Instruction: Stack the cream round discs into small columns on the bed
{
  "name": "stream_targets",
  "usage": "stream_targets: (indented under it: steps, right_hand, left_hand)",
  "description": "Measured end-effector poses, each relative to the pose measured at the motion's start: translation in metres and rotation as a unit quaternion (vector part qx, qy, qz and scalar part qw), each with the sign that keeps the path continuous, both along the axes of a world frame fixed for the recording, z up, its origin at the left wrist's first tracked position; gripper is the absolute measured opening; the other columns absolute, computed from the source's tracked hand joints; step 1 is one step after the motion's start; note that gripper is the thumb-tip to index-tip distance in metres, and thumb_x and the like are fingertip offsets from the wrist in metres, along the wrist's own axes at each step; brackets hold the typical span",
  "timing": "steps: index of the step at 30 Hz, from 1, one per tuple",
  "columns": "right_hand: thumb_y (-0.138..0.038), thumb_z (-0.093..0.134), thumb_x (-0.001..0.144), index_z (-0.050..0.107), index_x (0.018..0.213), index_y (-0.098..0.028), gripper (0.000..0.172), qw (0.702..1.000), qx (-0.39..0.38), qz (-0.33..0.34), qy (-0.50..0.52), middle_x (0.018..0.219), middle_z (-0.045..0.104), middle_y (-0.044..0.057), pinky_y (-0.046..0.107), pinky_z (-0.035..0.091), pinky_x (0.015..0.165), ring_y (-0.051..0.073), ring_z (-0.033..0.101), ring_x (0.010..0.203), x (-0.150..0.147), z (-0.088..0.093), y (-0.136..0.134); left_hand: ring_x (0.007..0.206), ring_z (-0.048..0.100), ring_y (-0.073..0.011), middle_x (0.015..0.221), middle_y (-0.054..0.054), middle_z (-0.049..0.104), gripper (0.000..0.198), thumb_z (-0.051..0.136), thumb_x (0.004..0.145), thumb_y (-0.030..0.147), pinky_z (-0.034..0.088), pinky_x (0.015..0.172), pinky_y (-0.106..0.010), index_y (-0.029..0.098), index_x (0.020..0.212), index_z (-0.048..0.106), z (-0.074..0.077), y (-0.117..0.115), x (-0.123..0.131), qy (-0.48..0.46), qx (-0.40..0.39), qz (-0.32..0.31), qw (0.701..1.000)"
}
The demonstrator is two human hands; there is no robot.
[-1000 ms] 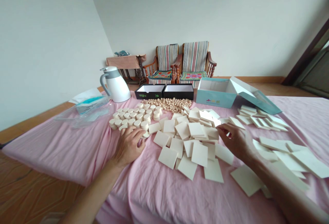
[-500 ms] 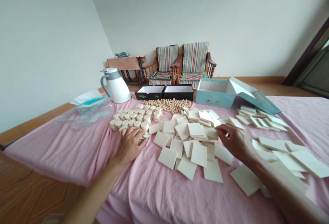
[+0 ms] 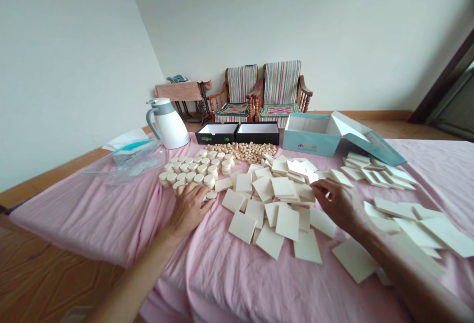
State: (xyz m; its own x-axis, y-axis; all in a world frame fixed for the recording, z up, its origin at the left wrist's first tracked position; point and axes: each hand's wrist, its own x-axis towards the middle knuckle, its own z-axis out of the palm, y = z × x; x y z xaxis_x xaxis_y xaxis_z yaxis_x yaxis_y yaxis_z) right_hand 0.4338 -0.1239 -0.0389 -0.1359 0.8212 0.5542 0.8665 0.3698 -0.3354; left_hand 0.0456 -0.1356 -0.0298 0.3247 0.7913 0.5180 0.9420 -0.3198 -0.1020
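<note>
My left hand [image 3: 190, 205] lies palm down at the near edge of the round wooden discs [image 3: 192, 167], which stand in short stacks in rows. Its fingers are apart and touch the nearest discs; a single disc [image 3: 211, 195] lies by the fingertips. On the right, my right hand [image 3: 338, 204] is at the edge of a loose heap of square wooden tiles [image 3: 282, 187]. Its fingers are curled with the thumb close to them, the tips against the heap's side. Whatever is between those fingertips, if anything, is hidden.
Small wooden beads [image 3: 244, 151] lie before two black boxes [image 3: 257, 133]. A light-blue box [image 3: 313, 143] stands open at right, with more tiles [image 3: 418, 231] near my right forearm. At left are a white jug [image 3: 171, 128] and a plastic-wrapped pack [image 3: 133, 151]. Pink cloth [image 3: 207, 273] covers the surface.
Both hands keep nearly the same places and poses. The whole view has shifted very slightly; the discs and tiles lie as before.
</note>
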Motion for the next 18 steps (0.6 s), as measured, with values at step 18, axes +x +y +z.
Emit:
stream_targets:
  steps: [18]
  right_hand:
    - [-0.027, 0.047, 0.081, 0.066, 0.079, -0.02, 0.021, 1.0, -0.007, -0.01, -0.006, 0.072, 0.064, 0.002, 0.024, 0.04, 0.053, 0.014, 0.056, 0.057, 0.0016, -0.0034, 0.001]
  left_hand:
    - [0.09, 0.054, -0.0245, 0.081, -0.004, 0.065, 0.007, 0.058, 0.076, 0.028, 0.033, 0.081, -0.04, 0.023, 0.079, 0.062, 0.0018, -0.0021, 0.0059, -0.032, 0.001, 0.007, 0.999]
